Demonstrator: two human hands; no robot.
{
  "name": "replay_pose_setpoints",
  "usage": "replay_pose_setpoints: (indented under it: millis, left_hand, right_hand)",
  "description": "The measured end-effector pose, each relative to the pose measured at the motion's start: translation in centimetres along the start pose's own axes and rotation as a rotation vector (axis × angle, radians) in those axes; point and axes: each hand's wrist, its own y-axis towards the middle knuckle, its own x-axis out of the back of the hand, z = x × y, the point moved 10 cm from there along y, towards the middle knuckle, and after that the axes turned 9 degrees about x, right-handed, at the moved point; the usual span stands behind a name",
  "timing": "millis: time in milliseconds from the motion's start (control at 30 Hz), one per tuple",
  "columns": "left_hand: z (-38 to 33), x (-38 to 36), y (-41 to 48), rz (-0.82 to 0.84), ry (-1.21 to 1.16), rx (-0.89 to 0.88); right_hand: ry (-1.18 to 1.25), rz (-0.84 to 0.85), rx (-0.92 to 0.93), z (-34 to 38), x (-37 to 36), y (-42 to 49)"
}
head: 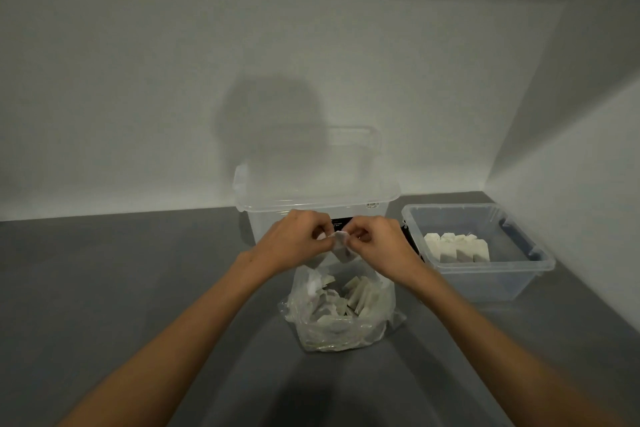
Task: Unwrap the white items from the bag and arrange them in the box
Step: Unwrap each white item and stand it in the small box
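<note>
A clear plastic bag (341, 333) stands open on the grey table, holding several wrapped white wedge-shaped items. Just above its mouth, my left hand (294, 246) and my right hand (377, 246) both pinch one white item (341, 246) still in its clear wrapper, fingers at its top edge. To the right sits a low clear box (519, 274) with several unwrapped white items (457, 248) standing in a row against its left inner side.
A taller clear plastic tub (311, 204) stands behind my hands, with another clear container behind it against the wall. The grey table (121, 288) meets white walls at the back and right corner.
</note>
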Motion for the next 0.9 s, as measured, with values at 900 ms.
replay_pose_setpoints:
  millis: [900]
  left_hand:
    - [-6.8,-0.6,4.4,0.038,-0.340,0.004]
  right_hand:
    - [-0.068,-0.109,-0.007,-3.0,12.1,0.2]
